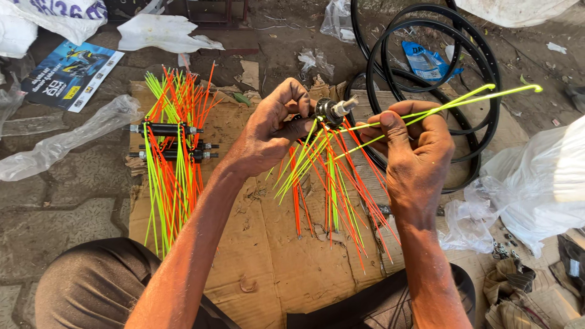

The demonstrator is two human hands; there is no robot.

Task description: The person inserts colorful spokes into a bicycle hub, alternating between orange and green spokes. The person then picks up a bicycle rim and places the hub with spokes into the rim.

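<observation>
My left hand (274,128) grips a black wheel hub (331,111) with a metal axle end, held above a sheet of cardboard (268,256). Many orange and neon-green spokes (326,183) hang from the hub, fanning downward. My right hand (414,146) pinches a few loose green spokes (481,97) that stick out to the upper right, their near ends at the hub.
Two more black hubs with orange and green spokes (173,146) lie on the cardboard at the left. Black bicycle rims (481,73) lie on the ground behind. Clear plastic bags (530,189) sit at the right, small nuts (503,248) near them, a printed sheet (70,73) at upper left.
</observation>
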